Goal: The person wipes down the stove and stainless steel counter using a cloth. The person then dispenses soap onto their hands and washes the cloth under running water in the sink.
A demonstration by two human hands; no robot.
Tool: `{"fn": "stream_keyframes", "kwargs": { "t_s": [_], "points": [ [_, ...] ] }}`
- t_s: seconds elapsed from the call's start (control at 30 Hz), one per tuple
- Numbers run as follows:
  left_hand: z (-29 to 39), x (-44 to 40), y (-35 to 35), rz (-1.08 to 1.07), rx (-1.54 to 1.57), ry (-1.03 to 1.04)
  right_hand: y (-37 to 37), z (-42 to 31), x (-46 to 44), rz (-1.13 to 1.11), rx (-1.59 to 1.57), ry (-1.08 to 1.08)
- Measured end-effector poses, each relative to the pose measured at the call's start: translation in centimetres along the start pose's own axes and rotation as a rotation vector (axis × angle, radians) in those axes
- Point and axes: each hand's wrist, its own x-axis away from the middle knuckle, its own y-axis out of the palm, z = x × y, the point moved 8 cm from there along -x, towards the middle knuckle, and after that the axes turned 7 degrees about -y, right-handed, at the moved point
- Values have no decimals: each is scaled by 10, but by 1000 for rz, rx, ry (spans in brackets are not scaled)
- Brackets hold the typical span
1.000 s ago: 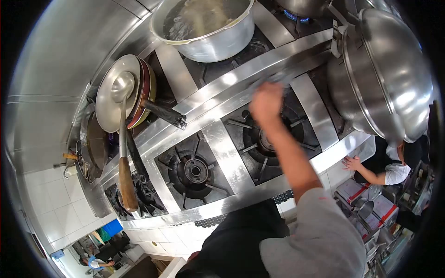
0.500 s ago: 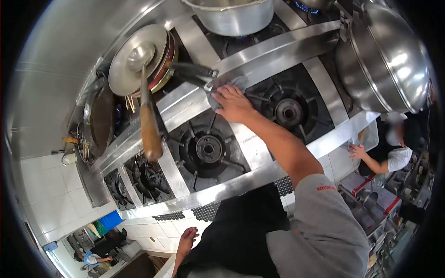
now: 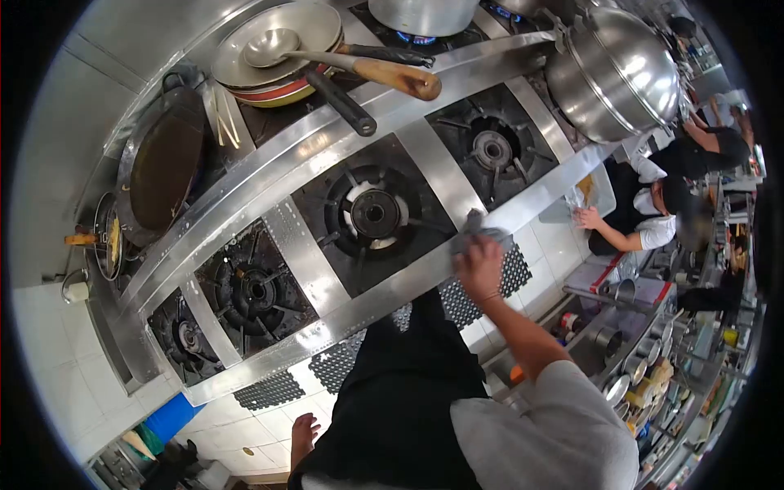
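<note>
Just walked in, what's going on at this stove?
A person's right hand holds what looks like a grey cloth, blurred, at the stove's front edge. Their left hand hangs low with nothing visible in it. Toward the back, a ladle lies on stacked pans, and a pot sits over a blue flame.

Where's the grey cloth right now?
Head view, a little right of centre: the grey cloth is at the right hand, on the stove's front rail, by the near end of a steel divider.
</note>
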Motion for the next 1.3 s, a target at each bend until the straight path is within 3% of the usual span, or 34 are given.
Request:
{"fn": "stream_keyframes", "kwargs": {
  "t_s": [0.03,0.07,0.1,0.13,0.2,0.27,0.3,0.4,0.43,0.47,0.5,0.53,0.57,0.6,0.63,0.7,0.77,0.83,0.87,0.9,0.93,0.97,1.0,1.07,1.13,1.2,1.3],
  "points": [
    [-5,-3,-5,-28,-43,-12,9,-44,6,-67,-10,-34],
    [-9,-5,-11,-57,-86,-22,41,-88,18,-168,-92,-220],
    [-14,-3,-13,-69,-48,-47,62,-144,21,-534,-104,-221],
    [-15,-9,-16,-86,-26,-34,77,-186,46,-203,-228,-392],
    [-28,-26,-24,-121,19,-11,114,-259,58,-326,-430,-505],
    [-21,-30,-23,-68,178,-211,143,-309,59,-432,-529,-600],
    [-8,-33,-24,-84,93,-124,139,-310,49,-409,-626,-562],
    [22,-42,-27,-102,56,101,125,-270,5,-335,-1030,-216],
    [28,-43,-27,-68,138,42,119,-240,-14,-310,-1178,-60],
    [59,-22,-23,-34,219,-20,113,-208,-30,-666,-1367,244],
    [76,-10,-20,2,301,-83,110,-156,-55,-413,-1252,185],
    [82,-10,-18,3,289,-80,120,-103,-56,-252,-1603,710],
    [85,-10,-16,5,277,-77,57,-76,-88,-255,-1543,1161],
    [87,-11,-13,6,266,-77,82,-30,-106,-202,-1795,1252],
    [95,-9,-9,3,228,-18,57,5,-136,-82,-1819,1267],
    [90,-5,1,-9,292,-142,31,96,-197,232,-1768,1039],
    [103,17,13,42,283,-251,-16,146,-252,442,-1662,1039],
    [103,22,20,6,273,-207,-14,206,-312,401,-1632,958],
    [102,25,24,-10,271,-184,-9,227,-352,326,-1719,771],
    [90,28,27,-22,463,-195,-10,235,-380,290,-1648,785],
    [83,30,29,-28,396,-205,-5,246,-409,349,-1486,735],
    [76,33,30,-35,327,-217,26,262,-440,304,-1422,766],
    [73,38,31,-42,258,-228,41,271,-450,420,-1164,935],
    [81,80,34,93,315,-258,58,251,-455,603,-603,1204],
    [125,121,41,146,295,-375,75,199,-440,748,-702,1025],
    [109,124,48,123,292,-345,108,131,-414,863,-644,814],
    [75,108,48,75,226,-239,150,-25,-364,811,-607,817]
  ]
}}
